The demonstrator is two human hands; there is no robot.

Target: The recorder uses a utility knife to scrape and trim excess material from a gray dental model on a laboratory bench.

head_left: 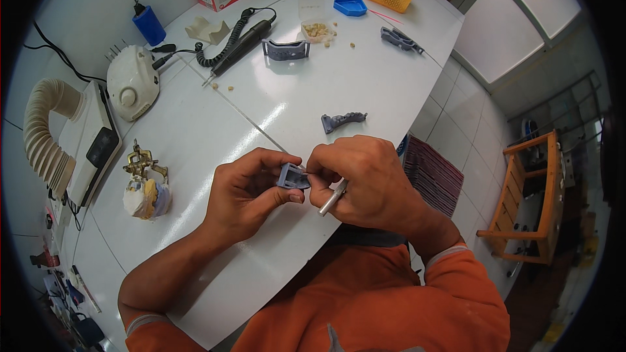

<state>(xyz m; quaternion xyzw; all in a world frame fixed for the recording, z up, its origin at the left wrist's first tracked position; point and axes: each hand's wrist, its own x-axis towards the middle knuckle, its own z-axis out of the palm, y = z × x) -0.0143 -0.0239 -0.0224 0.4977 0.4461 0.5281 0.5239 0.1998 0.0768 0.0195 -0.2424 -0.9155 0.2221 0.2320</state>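
Observation:
Between thumb and fingers, my left hand [244,186] grips a small grey dental model piece [291,176] with a frame-like hollow side. My right hand [368,179] is closed around a slim silver-handled tool [334,198]; the handle's end sticks out below the fingers. The tool's working tip is hidden, and the right fingertips meet the right end of the grey piece. Just beyond my hands lies a grey dental arch model [343,121] with tooth shapes. Farther back stands another grey curved model [285,50].
A handpiece [242,45] with coiled cord links to a white control unit [132,83]. At left are a dust extractor [89,143] and a plaster cast on a brass articulator [147,186]. Small tooth-coloured pieces fill a clear box [317,31]. A grey model [401,40] lies far right.

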